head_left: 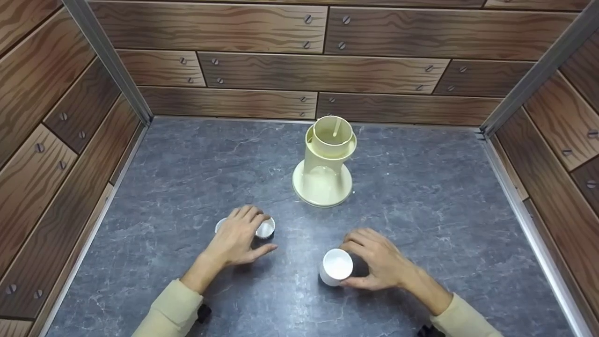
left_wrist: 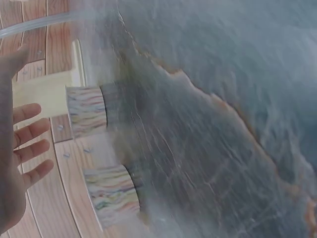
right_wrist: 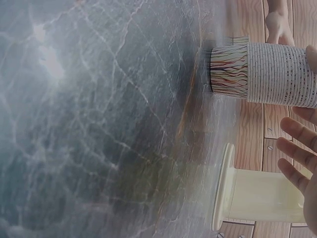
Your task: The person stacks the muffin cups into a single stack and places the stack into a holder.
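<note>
My left hand (head_left: 236, 238) hovers with loosely spread fingers over two small paper cups. One paper cup (head_left: 266, 228) shows between its thumb and fingers; the other (head_left: 220, 225) is partly hidden behind the hand. In the left wrist view both cups, a nearer one (left_wrist: 113, 196) and a farther one (left_wrist: 86, 111), have a wavy coloured pattern, and the fingers stand apart from them. My right hand (head_left: 376, 260) holds a stack of paper cups (head_left: 337, 266) between thumb and index finger. The right wrist view shows this stack's many rims (right_wrist: 280, 74), with the other fingers held away.
A pale yellow plastic holder (head_left: 323, 185) with a round base and an upright tube stands beyond both hands. Wood-patterned walls (head_left: 262, 72) enclose the grey marbled tabletop (head_left: 421, 196) at the back and sides, with metal edging (head_left: 529, 229) along the right.
</note>
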Available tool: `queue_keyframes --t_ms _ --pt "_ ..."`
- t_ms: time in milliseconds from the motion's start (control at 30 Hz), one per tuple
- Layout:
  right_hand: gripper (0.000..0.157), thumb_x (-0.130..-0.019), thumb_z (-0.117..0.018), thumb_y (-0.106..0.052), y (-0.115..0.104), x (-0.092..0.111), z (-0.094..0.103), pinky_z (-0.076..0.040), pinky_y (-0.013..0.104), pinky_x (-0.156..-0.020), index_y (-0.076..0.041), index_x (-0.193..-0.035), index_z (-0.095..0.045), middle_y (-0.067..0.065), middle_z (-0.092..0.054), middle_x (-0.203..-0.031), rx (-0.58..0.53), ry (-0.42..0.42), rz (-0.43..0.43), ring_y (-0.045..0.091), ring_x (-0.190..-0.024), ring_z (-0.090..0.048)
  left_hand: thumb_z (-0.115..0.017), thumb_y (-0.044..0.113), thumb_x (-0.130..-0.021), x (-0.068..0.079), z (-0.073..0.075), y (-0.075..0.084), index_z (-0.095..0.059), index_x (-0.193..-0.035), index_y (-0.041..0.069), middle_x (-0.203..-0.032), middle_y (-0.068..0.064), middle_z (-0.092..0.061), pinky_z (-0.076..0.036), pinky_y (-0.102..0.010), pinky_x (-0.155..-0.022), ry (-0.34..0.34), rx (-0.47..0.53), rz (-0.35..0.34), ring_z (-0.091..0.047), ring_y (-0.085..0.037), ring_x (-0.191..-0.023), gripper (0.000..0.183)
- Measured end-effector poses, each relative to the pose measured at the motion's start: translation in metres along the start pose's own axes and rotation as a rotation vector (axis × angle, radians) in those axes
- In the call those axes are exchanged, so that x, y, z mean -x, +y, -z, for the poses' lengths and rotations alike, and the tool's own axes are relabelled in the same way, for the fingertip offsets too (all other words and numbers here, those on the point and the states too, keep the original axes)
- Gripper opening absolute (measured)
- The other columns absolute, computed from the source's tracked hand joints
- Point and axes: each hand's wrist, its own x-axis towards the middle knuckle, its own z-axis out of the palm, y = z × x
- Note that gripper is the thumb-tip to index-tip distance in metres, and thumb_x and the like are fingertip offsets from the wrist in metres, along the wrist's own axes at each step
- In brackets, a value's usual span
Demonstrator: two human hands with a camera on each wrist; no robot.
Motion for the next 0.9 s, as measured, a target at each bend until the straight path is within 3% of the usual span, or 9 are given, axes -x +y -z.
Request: queue_keyframes --t_ms 433,900 --pt "0.061 -0.073 -0.088 -0.063 0.001 0.0 0.0 -0.055 0.037 -0.085 -0.019 -0.113 -0.072 -0.006 -0.069 -0.108 0.014 0.013 0.024 0.014 -0.098 -0.065 -0.073 0.068 -0.085 0.003 -0.004 -0.011 -0.063 -0.134 0.008 -0.129 -0.011 -0.065 -0.05 -0.053 -0.111 -0.049 -0.003 0.1 -0.061 -0.034 -0.127 0.078" --pt "0.06 -0.075 -0.087 -0.063 0.001 0.0 -0.001 -0.055 0.036 -0.085 -0.02 -0.114 -0.072 -0.006 -0.069 -0.108 0.009 0.006 0.012 0.013 -0.097 -0.064 -0.07 0.07 -0.084 0.005 -0.013 -0.02 -0.063 -0.129 0.008 -0.129 -0.015 -0.066 -0.049 -0.056 -0.11 -0.054 -0.048 0.104 -0.06 -0.038 -0.129 0.077"
